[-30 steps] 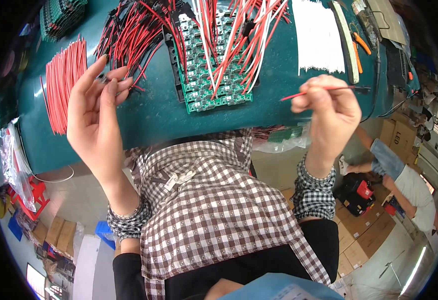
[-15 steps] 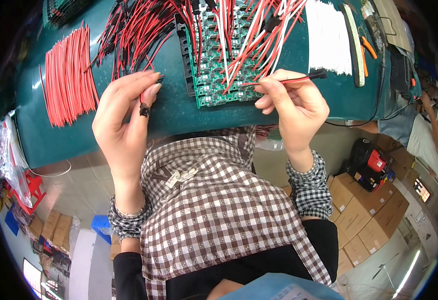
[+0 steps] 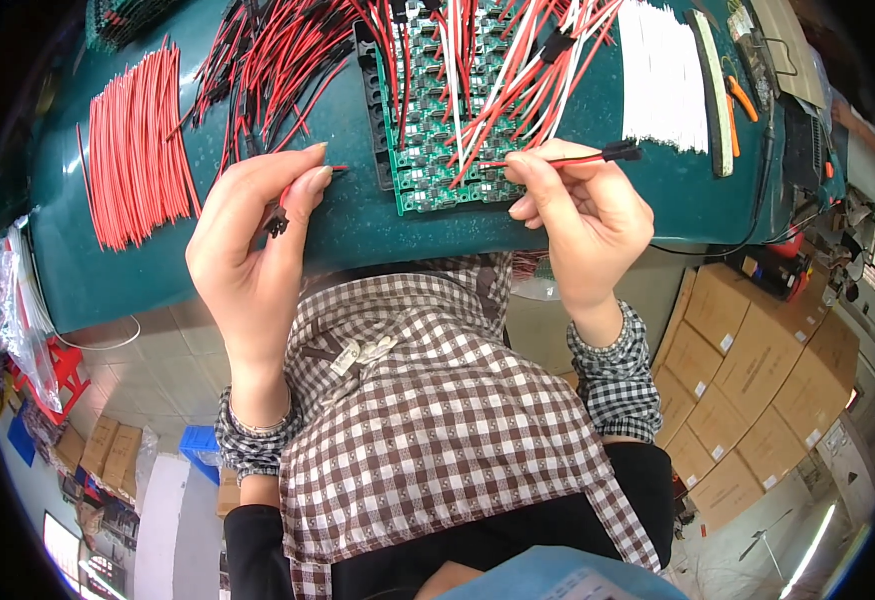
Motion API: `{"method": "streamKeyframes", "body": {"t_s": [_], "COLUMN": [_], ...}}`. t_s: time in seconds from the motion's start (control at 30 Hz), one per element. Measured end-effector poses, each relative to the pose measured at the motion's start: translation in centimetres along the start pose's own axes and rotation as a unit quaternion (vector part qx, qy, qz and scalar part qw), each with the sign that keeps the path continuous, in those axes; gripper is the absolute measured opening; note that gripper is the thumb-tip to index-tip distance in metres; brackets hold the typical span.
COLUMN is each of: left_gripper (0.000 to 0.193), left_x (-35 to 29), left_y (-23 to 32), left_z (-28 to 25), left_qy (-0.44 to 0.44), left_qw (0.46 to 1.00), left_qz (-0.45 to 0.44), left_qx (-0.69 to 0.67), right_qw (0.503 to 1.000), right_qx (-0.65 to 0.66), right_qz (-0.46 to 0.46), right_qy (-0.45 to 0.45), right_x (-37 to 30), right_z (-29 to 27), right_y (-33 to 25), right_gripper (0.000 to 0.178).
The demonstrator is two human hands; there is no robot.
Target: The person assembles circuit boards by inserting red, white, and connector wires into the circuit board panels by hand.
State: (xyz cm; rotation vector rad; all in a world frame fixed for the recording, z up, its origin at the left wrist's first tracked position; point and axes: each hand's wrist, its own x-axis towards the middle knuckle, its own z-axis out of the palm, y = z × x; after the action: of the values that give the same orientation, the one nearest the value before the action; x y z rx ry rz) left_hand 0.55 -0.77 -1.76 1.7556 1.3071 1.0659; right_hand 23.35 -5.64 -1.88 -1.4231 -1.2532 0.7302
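Observation:
My left hand (image 3: 248, 245) is closed, thumb and fingertips pinching a connector lead. Its small black plug (image 3: 277, 222) hangs below the fingers, and a red wire end (image 3: 339, 168) pokes out past the fingertips. On the other side, my right hand (image 3: 598, 220) pinches a second lead with red and black wires. That lead's black plug (image 3: 622, 151) sticks out to the right above the hand, its red wire tip pointing left. Between the hands lies a green circuit board panel (image 3: 414, 196), with red and white wires lying across its far part. Both hands are held over the table's near edge.
Cut red wires (image 3: 138, 150) lie on the green table (image 3: 68, 270) at left. Black-plugged red leads (image 3: 268, 60) are heaped behind my left hand. White wires (image 3: 663, 85), a dark strip (image 3: 710, 95) and orange-handled pliers (image 3: 743, 98) lie right. Cardboard boxes (image 3: 748, 370) stand beyond.
The red wire end now shows farther out of my left fingertips, and its plug has shifted slightly left. The right-hand plug has moved slightly left. At the far right, the background person has shifted.

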Motion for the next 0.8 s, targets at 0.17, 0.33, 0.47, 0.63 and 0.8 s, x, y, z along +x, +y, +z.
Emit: {"method": "streamKeyframes", "body": {"t_s": [0.17,0.33,0.47,0.63,0.8], "left_gripper": [0.015,0.015,0.015,0.014,0.014], "left_x": [-0.1,-0.1,-0.2,-0.2,-0.2], "left_y": [0.0,0.1,0.0,0.2,0.2], "left_z": [0.1,0.1,0.2,0.4,0.5], "left_qy": [-0.001,-0.008,-0.011,-0.010,-0.013], "left_qw": [1.000,1.000,1.000,1.000,1.000], "left_qz": [-0.008,-0.011,-0.011,-0.013,-0.013], "left_qx": [0.000,0.009,0.002,-0.004,-0.005], "right_qw": [1.000,0.997,0.994,0.995,0.994], "right_qx": [-0.022,-0.002,0.005,-0.082,-0.090], "right_qz": [0.009,0.077,0.093,-0.014,-0.022], "right_qy": [-0.005,0.023,0.056,0.058,0.063], "right_x": [0.1,0.6,0.5,0.3,0.4], "right_z": [0.1,0.5,1.0,1.0,1.1], "right_y": [-0.3,-1.4,-1.2,-0.2,0.0], "right_gripper": [0.008,0.007,0.010,0.014,0.017]}}
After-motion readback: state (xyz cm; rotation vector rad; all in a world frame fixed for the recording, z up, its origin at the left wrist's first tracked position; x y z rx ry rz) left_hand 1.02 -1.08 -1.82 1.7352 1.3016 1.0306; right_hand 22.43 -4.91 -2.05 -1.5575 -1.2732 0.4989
